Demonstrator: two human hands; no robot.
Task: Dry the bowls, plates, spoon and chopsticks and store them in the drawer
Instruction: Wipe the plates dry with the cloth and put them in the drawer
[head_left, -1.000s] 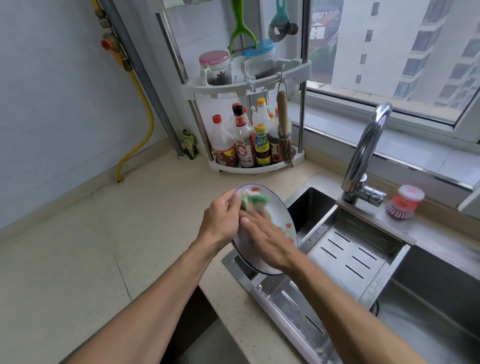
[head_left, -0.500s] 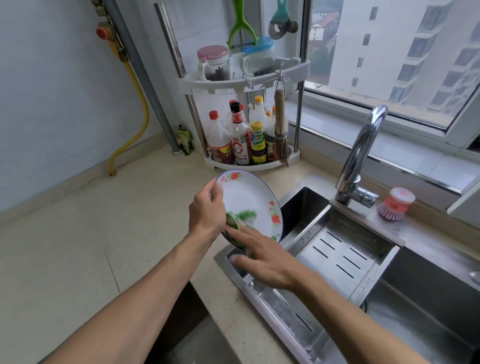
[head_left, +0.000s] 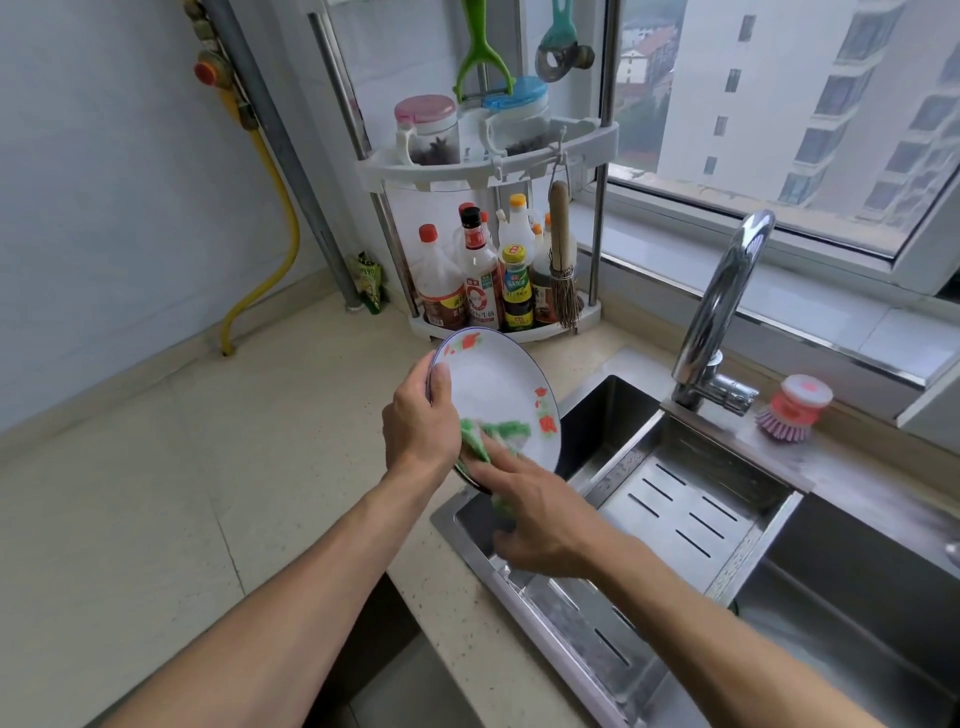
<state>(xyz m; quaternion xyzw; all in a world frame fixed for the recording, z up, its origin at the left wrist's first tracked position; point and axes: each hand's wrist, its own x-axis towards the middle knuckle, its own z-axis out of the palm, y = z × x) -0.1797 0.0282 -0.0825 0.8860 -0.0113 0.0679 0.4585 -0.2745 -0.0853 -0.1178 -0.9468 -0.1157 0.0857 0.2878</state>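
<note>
Gripping the plate (head_left: 493, 384) rim, left hand (head_left: 423, 421) stays; right hand (head_left: 540, 525), fingers flat, has slid the cloth (head_left: 498, 434) lower.

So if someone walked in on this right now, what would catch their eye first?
Probably the white plate with red flower prints, held tilted above the sink's near left corner: the left hand grips its rim while the right hand presses a green cloth against its face. Next, the tall chrome faucet behind the sink and the corner rack of sauce bottles by the window.
</note>
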